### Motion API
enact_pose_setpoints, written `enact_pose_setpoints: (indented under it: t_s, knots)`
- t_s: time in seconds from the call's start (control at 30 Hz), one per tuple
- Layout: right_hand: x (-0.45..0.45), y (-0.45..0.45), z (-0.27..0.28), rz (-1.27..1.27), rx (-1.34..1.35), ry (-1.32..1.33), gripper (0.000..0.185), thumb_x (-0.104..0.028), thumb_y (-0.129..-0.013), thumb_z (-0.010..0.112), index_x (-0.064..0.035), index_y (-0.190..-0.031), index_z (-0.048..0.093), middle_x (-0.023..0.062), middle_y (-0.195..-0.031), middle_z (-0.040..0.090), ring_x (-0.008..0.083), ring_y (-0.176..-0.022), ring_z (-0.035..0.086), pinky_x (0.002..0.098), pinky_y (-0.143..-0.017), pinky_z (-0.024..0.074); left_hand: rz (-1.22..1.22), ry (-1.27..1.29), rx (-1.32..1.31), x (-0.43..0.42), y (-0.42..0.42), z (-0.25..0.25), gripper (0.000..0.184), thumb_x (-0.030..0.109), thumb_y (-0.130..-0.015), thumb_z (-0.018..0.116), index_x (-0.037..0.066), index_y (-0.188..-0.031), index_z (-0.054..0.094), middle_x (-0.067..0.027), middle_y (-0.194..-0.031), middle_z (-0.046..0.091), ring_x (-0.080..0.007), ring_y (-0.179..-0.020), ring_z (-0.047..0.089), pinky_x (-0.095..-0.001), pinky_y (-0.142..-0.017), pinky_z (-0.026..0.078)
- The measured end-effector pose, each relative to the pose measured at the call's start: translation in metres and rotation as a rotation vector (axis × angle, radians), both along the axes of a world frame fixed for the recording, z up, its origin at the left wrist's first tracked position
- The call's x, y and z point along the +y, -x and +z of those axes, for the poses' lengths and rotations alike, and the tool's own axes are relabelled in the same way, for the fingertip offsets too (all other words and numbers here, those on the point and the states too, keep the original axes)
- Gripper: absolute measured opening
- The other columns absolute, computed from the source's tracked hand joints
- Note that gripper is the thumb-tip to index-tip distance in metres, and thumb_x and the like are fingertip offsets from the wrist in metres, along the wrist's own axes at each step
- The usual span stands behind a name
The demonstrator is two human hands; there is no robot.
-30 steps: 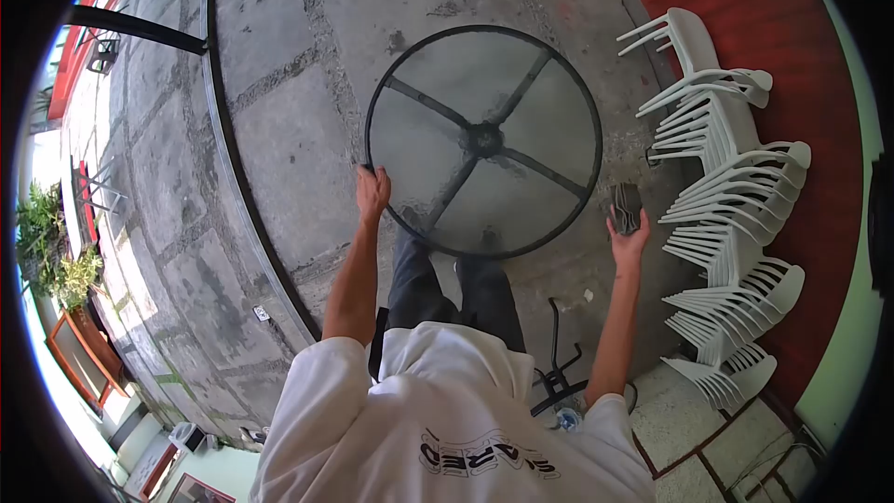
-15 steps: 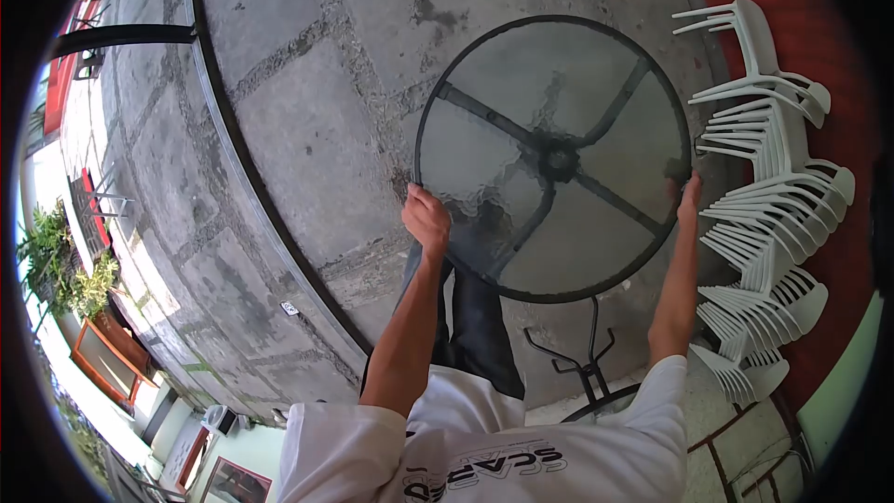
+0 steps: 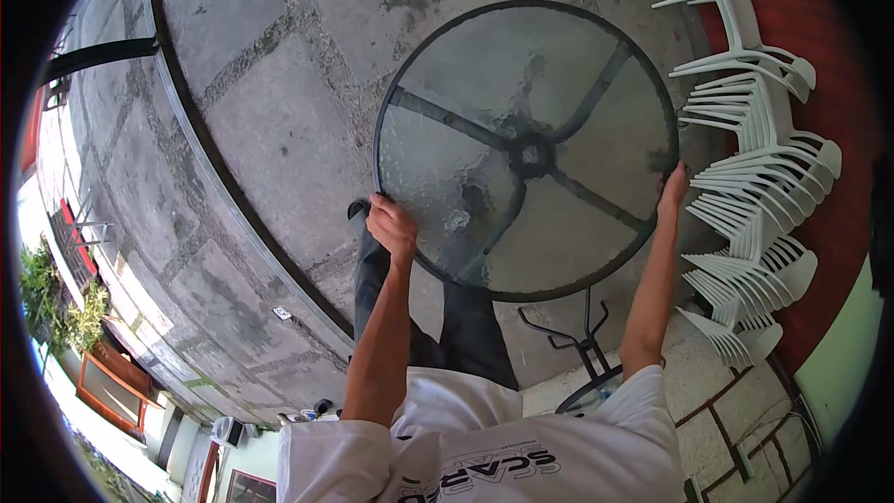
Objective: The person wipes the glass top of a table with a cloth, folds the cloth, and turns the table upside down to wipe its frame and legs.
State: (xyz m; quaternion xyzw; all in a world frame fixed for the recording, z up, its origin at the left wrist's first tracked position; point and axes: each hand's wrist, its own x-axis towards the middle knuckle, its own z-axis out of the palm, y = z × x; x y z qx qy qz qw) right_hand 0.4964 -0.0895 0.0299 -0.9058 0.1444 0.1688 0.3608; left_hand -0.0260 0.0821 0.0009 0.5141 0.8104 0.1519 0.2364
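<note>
A round glass-topped table (image 3: 447, 168) with a dark rim and crossed dark supports stands in front of me. My left hand (image 3: 392, 226) is closed on its rim at the near left. On the right edge, my right hand (image 3: 674, 188) grips the rim, its fingers partly under the glass. A dark shape shows through the glass beside those fingers; the grey cloth seen earlier cannot be made out clearly. My legs are partly behind the near edge of the tabletop.
Stacked white chairs (image 3: 745, 172) line the red wall on the right. Near my right elbow is another table with dark metal legs (image 3: 585, 346). A dark metal rail (image 3: 228, 191) crosses the stone floor on the left. Plants (image 3: 84, 321) are at the far left.
My right hand, which held a folded grey cloth beside the table, has moved onto the rim. The tabletop looks larger and nearer, and my left leg has swung out to the left.
</note>
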Motion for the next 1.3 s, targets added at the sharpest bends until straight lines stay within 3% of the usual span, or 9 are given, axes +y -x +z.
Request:
enact_pose_setpoints:
  t_s: [0.3, 0.43, 0.47, 0.57, 0.63, 0.77, 0.97, 1.07, 1.3]
  knots:
    - [0.038, 0.229, 0.102, 0.012, -0.024, -0.165, 0.05, -0.045, -0.096, 0.06, -0.003, -0.121, 0.064, 0.0053, -0.106, 0.062, 0.0148, -0.087, 0.056, 0.0317, -0.076, 0.0453, 0.039, -0.1, -0.085, 0.023, 0.194, -0.077, 0.064, 0.037, -0.108, 0.03, -0.007, -0.07, 0.056, -0.0293, -0.066, 0.057, -0.0506, -0.069, 0.053, -0.0564, -0.067, 0.035]
    - [0.062, 0.396, 0.135, -0.001, -0.07, -0.294, 0.057, -0.047, -0.093, 0.066, -0.0039, -0.13, 0.06, 0.0072, -0.122, 0.061, 0.0175, -0.115, 0.054, 0.0325, -0.097, 0.0417, 0.484, 0.278, -0.449, 0.047, 0.302, -0.131, 0.064, 0.048, -0.104, 0.033, -0.001, -0.072, 0.058, -0.012, -0.065, 0.059, -0.0344, -0.061, 0.055, -0.0486, -0.065, 0.043]
    - [0.071, 0.435, 0.142, -0.068, -0.096, -0.33, 0.049, -0.041, -0.093, 0.066, -0.0045, -0.126, 0.063, 0.004, -0.119, 0.062, 0.0146, -0.108, 0.055, 0.0304, -0.092, 0.0427, 0.574, 0.253, -0.502, 0.043, 0.357, -0.207, 0.052, 0.052, -0.101, 0.033, 0.011, -0.087, 0.061, -0.0007, -0.061, 0.048, -0.0177, -0.056, 0.048, -0.0383, -0.052, 0.041]
    - [0.097, 0.527, 0.153, -0.174, -0.124, -0.329, 0.05, -0.035, -0.095, 0.066, -0.0016, -0.132, 0.058, 0.0049, -0.132, 0.057, 0.0173, -0.112, 0.055, 0.0321, -0.096, 0.0425, 0.573, 0.534, -0.638, 0.07, 0.416, -0.232, 0.054, 0.053, -0.102, 0.034, 0.008, -0.093, 0.063, -0.0067, -0.084, 0.065, -0.0168, -0.072, 0.057, -0.0365, -0.067, 0.047]
    - [0.073, 0.56, 0.135, 0.042, -0.034, -0.397, 0.056, -0.037, -0.097, 0.065, 0.0002, -0.137, 0.053, 0.0088, -0.134, 0.054, 0.0204, -0.117, 0.053, 0.0341, -0.1, 0.0413, 0.503, 0.467, -0.605, 0.07, 0.516, -0.371, 0.06, 0.057, -0.1, 0.033, 0.007, -0.124, 0.058, -0.007, -0.112, 0.06, -0.0226, -0.099, 0.06, -0.0433, -0.085, 0.051]
    - [0.094, 0.635, 0.134, 0.456, -0.137, -0.168, 0.031, -0.029, -0.102, 0.053, 0.0013, -0.106, 0.054, 0.0061, -0.093, 0.051, 0.0129, -0.082, 0.049, 0.0289, -0.071, 0.0397, 0.425, 0.486, -0.7, 0.068, 0.551, -0.405, 0.065, 0.053, -0.103, 0.026, 0.003, -0.136, 0.052, -0.0151, -0.135, 0.057, -0.0295, -0.12, 0.059, -0.0489, -0.102, 0.048]
    - [0.081, 0.738, 0.097, 0.67, 0.215, -0.295, 0.032, -0.027, -0.096, 0.064, 0.0033, -0.105, 0.06, 0.0124, -0.086, 0.061, 0.0238, -0.07, 0.057, 0.0343, -0.065, 0.0451, 0.448, 0.683, -1.12, 0.074, 0.573, -0.417, 0.062, 0.053, -0.105, 0.03, 0.005, -0.141, 0.047, -0.0135, -0.133, 0.057, -0.0282, -0.119, 0.057, -0.0436, -0.101, 0.047]
    - [0.055, 0.776, 0.06, 1.043, 0.374, -0.435, 0.063, -0.006, -0.094, 0.068, -0.0075, -0.148, 0.036, 0.0139, -0.115, 0.058, 0.0251, -0.086, 0.058, 0.0332, -0.076, 0.0501, 0.432, 0.706, -1.072, 0.077, 0.586, -0.428, 0.061, 0.052, -0.105, 0.03, 0.005, -0.14, 0.048, -0.0134, -0.131, 0.058, -0.0281, -0.118, 0.057, -0.0437, -0.101, 0.047]
    - [0.089, 0.877, 0.023, 0.09, 0.91, -0.919, 0.043, 0.007, -0.09, 0.066, -0.0038, -0.13, 0.055, 0.0089, -0.107, 0.059, 0.0184, -0.086, 0.056, 0.0311, -0.067, 0.045, 0.377, 0.672, -1.017, 0.104, 0.618, -0.452, 0.06, 0.051, -0.105, 0.031, 0.005, -0.139, 0.049, -0.0131, -0.128, 0.059, -0.028, -0.114, 0.058, -0.0438, -0.099, 0.048]
